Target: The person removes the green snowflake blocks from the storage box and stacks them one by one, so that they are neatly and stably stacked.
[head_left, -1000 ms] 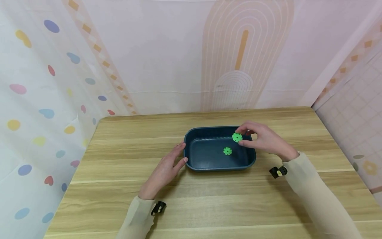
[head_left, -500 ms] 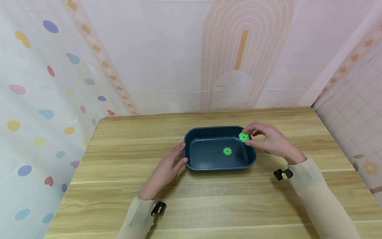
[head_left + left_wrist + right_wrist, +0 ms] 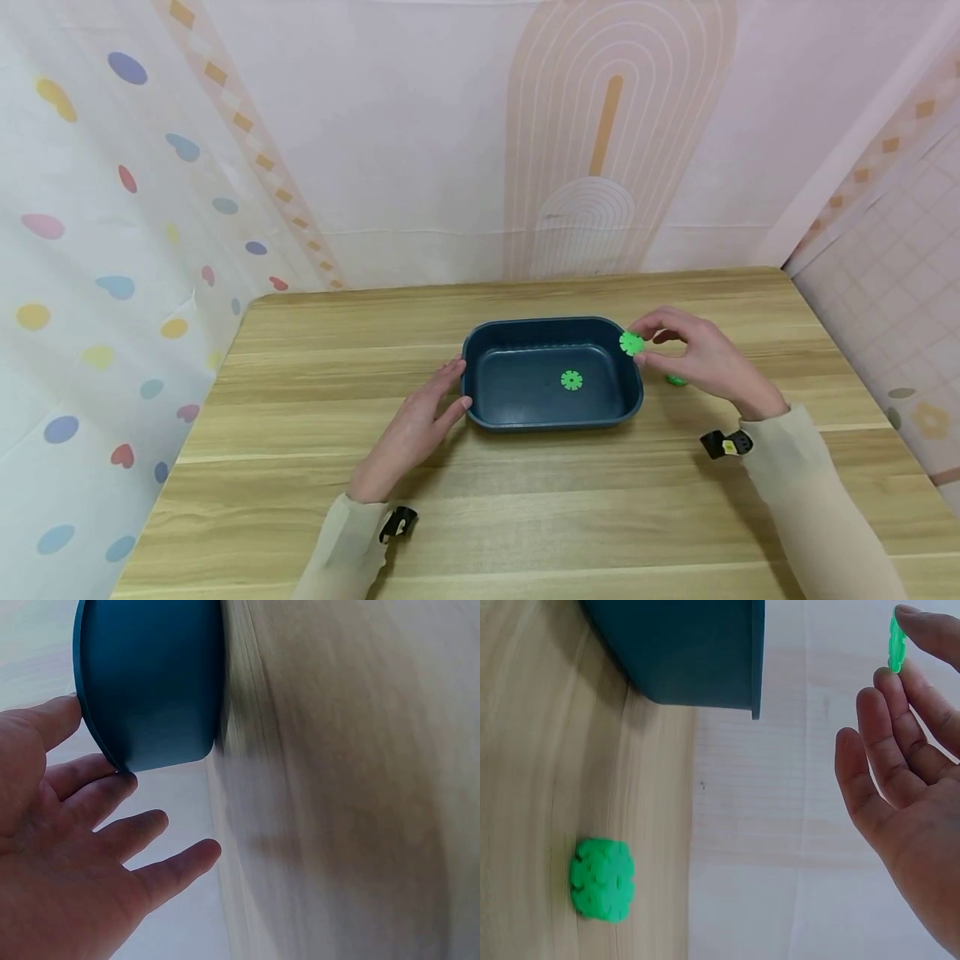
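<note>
A dark blue rectangular tray [image 3: 517, 393] stands on the wooden table. My left hand [image 3: 408, 429] touches its left end, thumb and fingertips resting against the rim with the fingers relaxed. One flat green notched disc [image 3: 572, 381] lies on the tray's floor, right of the middle. Over the tray's right rim, my right hand [image 3: 697, 358] pinches another green notched disc [image 3: 632, 343] between thumb and fingertips; the right wrist view shows this disc edge-on [image 3: 897, 641]. A small stack of green discs [image 3: 602, 880] sits on the table beside the tray, mostly hidden under the right hand in the head view.
The wooden table [image 3: 525, 508] extends around the tray on all sides. Behind it hangs a pale patterned cloth [image 3: 405, 142], and a cloth with coloured dots [image 3: 90, 317] hangs on the left. A black band [image 3: 726, 444] is at the right wrist.
My right hand has moved right with the pinched disc, from above the tray's inside to its right rim. Green of the stack now shows below that hand. The left hand and tray stay put.
</note>
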The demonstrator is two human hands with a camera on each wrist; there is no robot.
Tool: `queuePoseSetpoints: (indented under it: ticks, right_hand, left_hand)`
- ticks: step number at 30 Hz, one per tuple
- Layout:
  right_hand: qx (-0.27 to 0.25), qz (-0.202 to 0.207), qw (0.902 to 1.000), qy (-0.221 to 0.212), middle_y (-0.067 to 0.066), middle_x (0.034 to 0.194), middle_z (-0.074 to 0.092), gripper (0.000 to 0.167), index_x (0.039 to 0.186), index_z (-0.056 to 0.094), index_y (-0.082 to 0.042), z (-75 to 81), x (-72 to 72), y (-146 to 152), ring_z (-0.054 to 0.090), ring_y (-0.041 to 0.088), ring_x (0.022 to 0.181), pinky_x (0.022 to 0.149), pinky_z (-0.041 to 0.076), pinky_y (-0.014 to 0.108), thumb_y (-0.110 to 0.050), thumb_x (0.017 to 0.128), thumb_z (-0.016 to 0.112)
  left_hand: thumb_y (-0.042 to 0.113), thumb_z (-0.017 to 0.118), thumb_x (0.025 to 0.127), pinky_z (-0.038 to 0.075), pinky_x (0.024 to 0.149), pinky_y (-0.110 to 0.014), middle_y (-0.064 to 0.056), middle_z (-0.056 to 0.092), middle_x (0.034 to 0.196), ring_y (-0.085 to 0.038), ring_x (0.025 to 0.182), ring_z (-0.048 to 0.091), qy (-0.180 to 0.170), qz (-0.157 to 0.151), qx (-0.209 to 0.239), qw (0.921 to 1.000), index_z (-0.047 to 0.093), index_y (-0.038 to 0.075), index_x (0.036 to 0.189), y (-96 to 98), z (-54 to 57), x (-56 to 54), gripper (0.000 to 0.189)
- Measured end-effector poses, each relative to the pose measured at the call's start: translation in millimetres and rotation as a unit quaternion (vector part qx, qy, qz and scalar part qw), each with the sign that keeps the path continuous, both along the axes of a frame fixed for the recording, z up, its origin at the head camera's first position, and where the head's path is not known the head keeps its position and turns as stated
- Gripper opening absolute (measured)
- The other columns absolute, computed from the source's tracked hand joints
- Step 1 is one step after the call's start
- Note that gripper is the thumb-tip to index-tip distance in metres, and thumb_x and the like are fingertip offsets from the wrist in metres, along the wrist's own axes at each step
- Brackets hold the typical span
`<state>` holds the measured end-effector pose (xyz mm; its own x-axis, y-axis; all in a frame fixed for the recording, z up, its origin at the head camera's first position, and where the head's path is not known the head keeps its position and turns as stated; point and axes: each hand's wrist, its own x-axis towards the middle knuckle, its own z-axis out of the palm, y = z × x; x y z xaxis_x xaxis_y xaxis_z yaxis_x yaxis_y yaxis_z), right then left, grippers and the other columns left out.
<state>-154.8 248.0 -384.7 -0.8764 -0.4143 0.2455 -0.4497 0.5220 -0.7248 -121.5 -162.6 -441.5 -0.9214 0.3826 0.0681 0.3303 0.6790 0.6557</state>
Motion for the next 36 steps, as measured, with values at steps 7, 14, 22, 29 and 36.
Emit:
queuePoseSetpoints:
  ticks: [7,14,22,29,36]
  right_hand:
    - [0.004,-0.016,0.9998,0.008,0.004,0.118,0.070,0.029,0.120,0.071,-0.006,-0.9,3.2,7.4,0.059,0.005,0.104,0.092,0.050,0.018,-0.003,0.092,0.078]
    - [0.010,-0.025,0.9996,0.001,0.005,0.120,0.069,0.028,0.121,0.071,-0.006,-2.3,5.2,15.6,0.059,0.004,0.104,0.092,0.049,0.018,-0.006,0.094,0.077]
    - [0.017,-0.034,0.9993,0.000,0.010,0.119,0.068,0.026,0.119,0.069,-0.001,-8.8,6.3,25.6,0.058,0.001,0.102,0.089,0.051,0.018,-0.002,0.094,0.075]
    - [0.025,-0.047,0.9985,-0.011,0.011,0.118,0.068,0.026,0.120,0.069,0.000,-13.3,8.7,35.4,0.060,0.005,0.099,0.088,0.050,0.014,-0.004,0.095,0.074]
    - [0.036,-0.056,0.9976,-0.021,0.010,0.115,0.068,0.025,0.119,0.069,0.000,-18.5,9.3,43.1,0.060,0.005,0.098,0.086,0.052,0.018,-0.004,0.095,0.074]
  left_hand:
    - [0.027,0.056,0.109,0.028,0.122,-0.054,-0.011,0.033,0.166,-0.036,0.153,0.030,-0.001,-0.003,0.000,1.0000,0.039,0.005,0.159,0.3,0.3,0.2,0.058]
    - [0.030,0.056,0.109,0.027,0.120,-0.062,-0.010,0.033,0.167,-0.035,0.153,0.029,-0.008,0.000,-0.001,1.0000,0.038,0.007,0.160,0.1,2.1,1.4,0.058]
    - [0.033,0.055,0.109,0.025,0.115,-0.073,-0.009,0.033,0.167,-0.034,0.154,0.028,-0.022,0.009,-0.009,0.9997,0.037,0.010,0.161,0.9,3.2,1.2,0.059]
    - [0.033,0.054,0.109,0.025,0.115,-0.073,-0.009,0.033,0.167,-0.034,0.154,0.028,-0.023,0.009,-0.009,0.9997,0.037,0.010,0.161,1.3,4.3,1.7,0.059]
    - [0.033,0.054,0.109,0.025,0.116,-0.073,-0.009,0.032,0.167,-0.034,0.154,0.027,-0.026,0.011,-0.014,0.9995,0.037,0.011,0.162,0.8,3.5,1.6,0.060]
